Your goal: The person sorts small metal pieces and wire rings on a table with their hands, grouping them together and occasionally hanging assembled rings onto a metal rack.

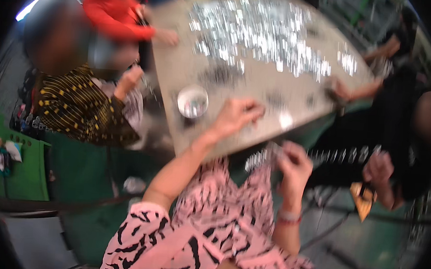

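Observation:
My left hand is over the near part of the table, its fingers bent together at the tips. Whatever they pinch, if anything, is too small and blurred to name. Beyond the table's near edge, my right hand is raised above my lap with thumb and fingers closed. From its fingertips hangs a short row of shiny metal pieces, smeared by motion. To the left of my left hand, a white bowl with small shiny bits inside stands on the table.
A large heap of shiny metal pieces covers the far side of the beige table. Small dark piles lie nearer. Co-workers sit left and right; the right one's hand holds a long string of metal pieces.

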The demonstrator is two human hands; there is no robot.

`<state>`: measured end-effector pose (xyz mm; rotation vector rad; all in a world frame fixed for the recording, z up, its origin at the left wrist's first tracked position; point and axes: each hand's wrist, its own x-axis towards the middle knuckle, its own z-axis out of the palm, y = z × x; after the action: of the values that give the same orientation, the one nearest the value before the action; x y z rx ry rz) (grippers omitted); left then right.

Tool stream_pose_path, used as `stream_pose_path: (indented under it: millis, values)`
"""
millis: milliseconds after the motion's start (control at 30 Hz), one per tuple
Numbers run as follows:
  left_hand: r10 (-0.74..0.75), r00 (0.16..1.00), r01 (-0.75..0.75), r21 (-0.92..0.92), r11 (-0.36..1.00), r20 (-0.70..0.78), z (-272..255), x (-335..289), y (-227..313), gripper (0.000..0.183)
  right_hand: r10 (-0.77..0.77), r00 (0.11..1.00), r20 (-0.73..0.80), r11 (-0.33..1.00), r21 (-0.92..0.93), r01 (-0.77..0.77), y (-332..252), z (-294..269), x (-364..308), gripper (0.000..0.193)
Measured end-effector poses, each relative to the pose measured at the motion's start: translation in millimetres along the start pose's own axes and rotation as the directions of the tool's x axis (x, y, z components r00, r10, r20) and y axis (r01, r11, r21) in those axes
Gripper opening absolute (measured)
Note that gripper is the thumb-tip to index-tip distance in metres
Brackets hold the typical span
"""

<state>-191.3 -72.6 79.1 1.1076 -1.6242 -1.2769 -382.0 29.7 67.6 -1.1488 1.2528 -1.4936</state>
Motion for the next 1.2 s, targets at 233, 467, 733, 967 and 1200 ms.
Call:
stream_pose_path:
  millis: [233, 467, 733, 967, 1200]
  values:
    - [0.049, 0.998, -0.041, -0.208, 0.977, 0.036, 36.4, -54.9, 23.6, 0.016, 0.112, 0.994, 0.009, 0.968, 0.226, -0.111, 6.4, 6.0, -0.4, 0.018]
    - [0.463, 0.886, -0.442, 0.257, 0.859, -0.025, 55.5, -54.7, -4.5, 0.013, 0.061, 0.998, -0.032, 0.968, 0.244, -0.052, 8.6, 8.7, -3.8, 0.017]
    - [0.529, 0.835, -0.444, 0.382, 0.811, -0.152, 74.0, -72.3, -11.9, 0.010, -0.044, 0.998, -0.053, 0.999, -0.033, 0.042, 24.1, 5.5, -16.8, 0.014]
    - [0.512, 0.845, -0.439, 0.346, 0.829, -0.156, 68.9, -68.5, -15.7, 0.012, -0.019, 0.999, -0.050, 0.999, -0.036, 0.017, 22.9, 15.2, -18.4, 0.015]
    - [0.426, 0.898, -0.395, 0.220, 0.892, -0.113, 59.0, -68.1, -9.7, 0.008, -0.011, 0.989, 0.151, 0.988, -0.152, 0.034, 7.0, -1.2, -6.6, 0.010]
